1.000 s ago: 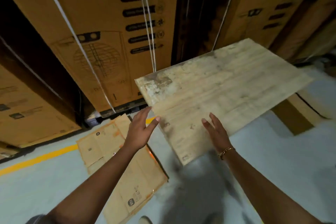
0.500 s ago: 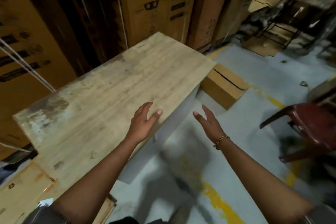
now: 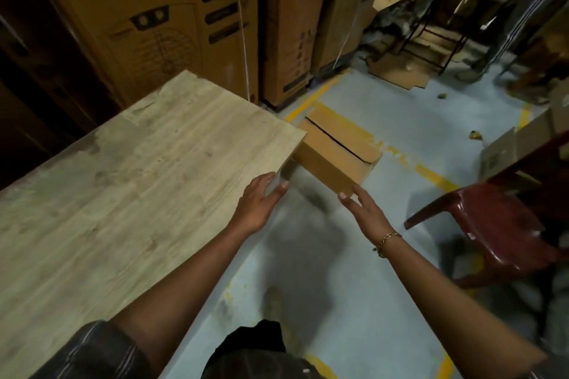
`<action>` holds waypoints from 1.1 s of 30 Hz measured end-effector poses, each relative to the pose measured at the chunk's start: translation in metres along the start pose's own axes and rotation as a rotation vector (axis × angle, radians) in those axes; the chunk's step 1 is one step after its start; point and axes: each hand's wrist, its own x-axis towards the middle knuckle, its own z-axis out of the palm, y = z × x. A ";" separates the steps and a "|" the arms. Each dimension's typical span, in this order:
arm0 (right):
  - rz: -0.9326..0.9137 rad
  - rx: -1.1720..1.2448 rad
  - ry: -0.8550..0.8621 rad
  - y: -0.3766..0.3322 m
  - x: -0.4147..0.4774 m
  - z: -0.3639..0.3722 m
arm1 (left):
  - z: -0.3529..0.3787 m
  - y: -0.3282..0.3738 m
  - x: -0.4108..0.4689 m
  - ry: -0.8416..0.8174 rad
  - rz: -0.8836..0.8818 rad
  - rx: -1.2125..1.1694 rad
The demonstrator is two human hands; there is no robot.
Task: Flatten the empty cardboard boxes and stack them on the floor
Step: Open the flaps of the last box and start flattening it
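Observation:
A small brown cardboard box (image 3: 335,154) stands unflattened on the grey floor, its top flaps closed with a dark seam, just past the wooden table's right corner. My left hand (image 3: 260,201) reaches forward over the table's right edge, fingers apart and empty. My right hand (image 3: 365,212), with a gold bracelet on the wrist, stretches out open towards the box's near corner, fingertips just short of it. Both hands hold nothing.
A worn wooden table (image 3: 123,194) fills the left. Tall strapped cartons (image 3: 172,24) line the back. A dark red plastic chair (image 3: 498,218) stands at right. Loose flat cardboard (image 3: 400,71) and metal frames lie at the far right. Yellow lines (image 3: 434,175) mark the floor.
My view has swung to the right, away from the flattened cardboard on the floor. The small box is now nearer, and both hands have moved forward towards it.

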 end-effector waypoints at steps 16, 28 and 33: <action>0.064 -0.079 -0.087 0.066 0.297 -0.234 | 0.175 0.120 0.298 -0.010 -0.151 -0.051; 0.094 -0.201 -0.428 0.132 0.516 -0.365 | 0.375 0.180 0.406 0.192 -0.507 -0.264; 0.112 -0.250 -0.515 0.156 0.585 -0.372 | 0.415 0.172 0.446 0.228 -0.603 -0.297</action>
